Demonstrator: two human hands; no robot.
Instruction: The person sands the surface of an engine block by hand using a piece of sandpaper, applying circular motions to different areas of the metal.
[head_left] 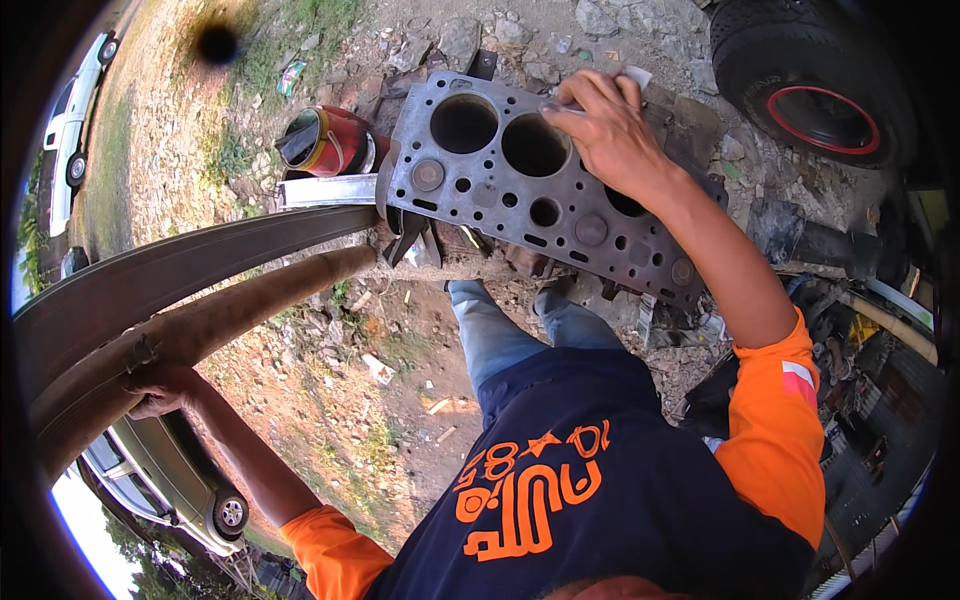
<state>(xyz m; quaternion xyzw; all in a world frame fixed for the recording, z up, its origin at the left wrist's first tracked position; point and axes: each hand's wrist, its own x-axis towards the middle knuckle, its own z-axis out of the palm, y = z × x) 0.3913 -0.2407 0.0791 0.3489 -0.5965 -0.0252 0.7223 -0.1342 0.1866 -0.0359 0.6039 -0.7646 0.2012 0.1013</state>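
A grey engine block (480,190) lies in front of me, its flat face with large round bores and smaller holes turned up. On its far edge, beside the second large bore, rests my right hand (608,125) with its fingers curled and pressed together. A small pale piece (637,76) shows by its knuckles; whether the hand holds it I cannot tell. Out to the left, my left hand (163,390) is closed against a thick brown round post (230,310), its fingertips partly hidden.
A red and yellow container (325,140) stands left of the block. Beside the post runs a dark metal beam (200,245). A tyre with a red-ringed rim (820,110) lies at the far right. Vehicles are parked to the left, a white one (75,140) and a dark green one (175,470).
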